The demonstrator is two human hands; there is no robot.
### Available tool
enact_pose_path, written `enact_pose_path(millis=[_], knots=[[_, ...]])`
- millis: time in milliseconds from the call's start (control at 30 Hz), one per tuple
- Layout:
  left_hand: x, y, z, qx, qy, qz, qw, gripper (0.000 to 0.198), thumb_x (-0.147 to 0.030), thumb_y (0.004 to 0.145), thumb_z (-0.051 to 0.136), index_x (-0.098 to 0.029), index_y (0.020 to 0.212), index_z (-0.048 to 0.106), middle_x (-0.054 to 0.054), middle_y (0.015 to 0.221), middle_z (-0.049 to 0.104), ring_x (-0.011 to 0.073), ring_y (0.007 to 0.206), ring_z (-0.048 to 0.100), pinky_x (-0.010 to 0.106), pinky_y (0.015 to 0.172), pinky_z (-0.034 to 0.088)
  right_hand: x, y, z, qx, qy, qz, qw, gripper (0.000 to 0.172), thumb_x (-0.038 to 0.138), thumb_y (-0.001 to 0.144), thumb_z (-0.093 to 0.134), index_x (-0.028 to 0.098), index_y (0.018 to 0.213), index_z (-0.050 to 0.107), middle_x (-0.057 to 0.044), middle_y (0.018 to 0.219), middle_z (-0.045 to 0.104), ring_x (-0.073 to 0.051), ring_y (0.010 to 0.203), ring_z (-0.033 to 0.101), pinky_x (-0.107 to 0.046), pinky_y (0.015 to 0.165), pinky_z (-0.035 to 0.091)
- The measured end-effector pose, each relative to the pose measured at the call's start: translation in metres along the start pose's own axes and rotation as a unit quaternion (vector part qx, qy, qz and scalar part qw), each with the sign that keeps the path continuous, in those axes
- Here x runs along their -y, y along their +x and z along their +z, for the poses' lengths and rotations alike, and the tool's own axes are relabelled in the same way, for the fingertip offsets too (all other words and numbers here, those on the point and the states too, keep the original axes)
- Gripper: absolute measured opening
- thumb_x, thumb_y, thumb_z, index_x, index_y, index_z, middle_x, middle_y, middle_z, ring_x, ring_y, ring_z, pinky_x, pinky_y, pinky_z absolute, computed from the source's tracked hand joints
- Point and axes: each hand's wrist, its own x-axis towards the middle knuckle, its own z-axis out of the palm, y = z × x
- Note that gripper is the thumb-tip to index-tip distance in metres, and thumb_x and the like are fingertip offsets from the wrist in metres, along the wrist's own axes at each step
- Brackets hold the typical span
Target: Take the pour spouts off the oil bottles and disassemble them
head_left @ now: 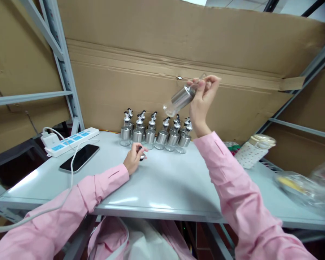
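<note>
My right hand [204, 99] is raised in front of the cardboard and wrapped round the neck end of a glass bottle [182, 99] with a metal sleeve. The bottle is tilted, its clear base pointing down and left. Low over the table, my left hand [135, 156] closes on a small black and white pour spout [142, 155], partly hidden by the fingers. Just behind that hand, several matching bottles [150, 136] stand upright in rows, with black and white pour spouts on top.
On the left of the table [162, 180] lie a phone [80, 158] and a white power strip [73, 141] with a cable crossing my left sleeve. To the right are a patterned white container [250, 153] and a plastic-wrapped item [300, 184]. Cardboard [124, 86] walls the back.
</note>
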Motion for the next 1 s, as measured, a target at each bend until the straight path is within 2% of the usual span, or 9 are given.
enact_pose_path(millis=[33, 100, 167, 267, 333, 467, 700, 900, 1000], knots=[[-0.001, 0.002, -0.002, -0.016, -0.025, -0.007, 1.000, 0.021, -0.041, 0.089, 0.035, -0.020, 0.092, 0.032, 0.003, 0.090, 0.061, 0.0101, 0.058, 0.061, 0.024, 0.053, 0.048, 0.018, -0.018, 0.003, -0.030, 0.035, 0.023, 0.999, 0.031, 0.044, 0.094, 0.019, 0.027, 0.111, 0.039, -0.006, 0.102, 0.051, -0.018, 0.096, 0.059, -0.039, 0.080, 0.047], [-0.006, 0.007, -0.005, -0.042, -0.055, -0.010, 0.998, 0.027, -0.046, 0.087, 0.038, -0.020, 0.091, 0.032, 0.002, 0.084, 0.061, 0.0090, 0.052, 0.059, 0.020, 0.044, 0.044, 0.052, -0.058, 0.009, -0.040, 0.100, 0.072, 0.992, 0.026, 0.043, 0.093, 0.023, 0.027, 0.109, 0.037, -0.004, 0.094, 0.052, -0.016, 0.085, 0.060, -0.035, 0.075, 0.049], [-0.014, 0.017, -0.009, -0.052, -0.068, -0.012, 0.996, 0.030, -0.048, 0.085, 0.041, -0.020, 0.089, 0.035, 0.000, 0.076, 0.062, 0.0081, 0.046, 0.057, 0.018, 0.041, 0.041, 0.075, -0.099, 0.016, 0.013, 0.150, 0.120, 0.981, 0.017, 0.039, 0.092, 0.032, 0.026, 0.101, 0.039, -0.001, 0.083, 0.052, -0.014, 0.077, 0.060, -0.032, 0.071, 0.049], [-0.032, 0.038, -0.011, -0.072, -0.103, -0.016, 0.992, 0.033, -0.051, 0.081, 0.047, -0.020, 0.086, 0.038, -0.004, 0.060, 0.060, 0.0070, 0.034, 0.049, 0.016, 0.033, 0.035, 0.089, -0.147, 0.024, 0.102, 0.189, 0.169, 0.962, 0.013, 0.034, 0.091, 0.039, 0.024, 0.099, 0.041, 0.000, 0.080, 0.055, -0.013, 0.074, 0.058, -0.031, 0.070, 0.048], [-0.045, 0.053, -0.007, -0.092, -0.141, 0.018, 0.986, 0.036, -0.054, 0.078, 0.051, -0.020, 0.086, 0.039, -0.004, 0.059, 0.060, 0.0079, 0.037, 0.050, 0.016, 0.033, 0.037, 0.089, -0.165, 0.028, 0.101, 0.212, 0.190, 0.953, 0.014, 0.033, 0.091, 0.039, 0.024, 0.102, 0.039, 0.000, 0.081, 0.055, -0.013, 0.075, 0.059, -0.031, 0.069, 0.048], [-0.061, 0.066, 0.007, -0.083, -0.143, 0.083, 0.983, 0.035, -0.051, 0.078, 0.054, -0.019, 0.090, 0.044, -0.002, 0.062, 0.062, 0.0078, 0.045, 0.055, 0.015, 0.039, 0.041, 0.083, -0.179, 0.031, 0.110, 0.236, 0.198, 0.945, 0.032, 0.034, 0.090, 0.040, 0.026, 0.119, 0.028, -0.003, 0.089, 0.055, -0.014, 0.078, 0.060, -0.033, 0.072, 0.050], [-0.060, 0.063, 0.019, -0.116, -0.146, 0.087, 0.978, 0.033, -0.049, 0.079, 0.053, -0.019, 0.090, 0.044, -0.002, 0.062, 0.062, 0.0053, 0.042, 0.050, 0.014, 0.037, 0.034, 0.076, -0.189, 0.027, 0.152, 0.226, 0.194, 0.942, 0.058, 0.040, 0.090, 0.040, 0.026, 0.137, 0.009, -0.004, 0.089, 0.055, -0.017, 0.079, 0.061, -0.036, 0.070, 0.053], [-0.060, 0.054, 0.031, -0.077, -0.157, 0.082, 0.981, 0.030, -0.042, 0.080, 0.055, -0.020, 0.097, 0.044, -0.001, 0.069, 0.063, 0.0070, 0.051, 0.055, 0.016, 0.045, 0.039, 0.084, -0.190, 0.026, 0.129, 0.184, 0.176, 0.958, 0.058, 0.033, 0.087, 0.047, 0.026, 0.136, 0.017, -0.008, 0.102, 0.056, -0.017, 0.080, 0.059, -0.036, 0.072, 0.053], [-0.062, 0.054, 0.033, -0.078, -0.166, 0.083, 0.979, 0.029, -0.040, 0.079, 0.058, -0.019, 0.095, 0.046, -0.001, 0.068, 0.062, 0.0071, 0.053, 0.055, 0.016, 0.046, 0.039, 0.087, -0.187, 0.025, 0.138, 0.183, 0.179, 0.957, 0.063, 0.032, 0.085, 0.050, 0.025, 0.137, 0.014, -0.007, 0.097, 0.057, -0.016, 0.075, 0.059, -0.035, 0.069, 0.054]])
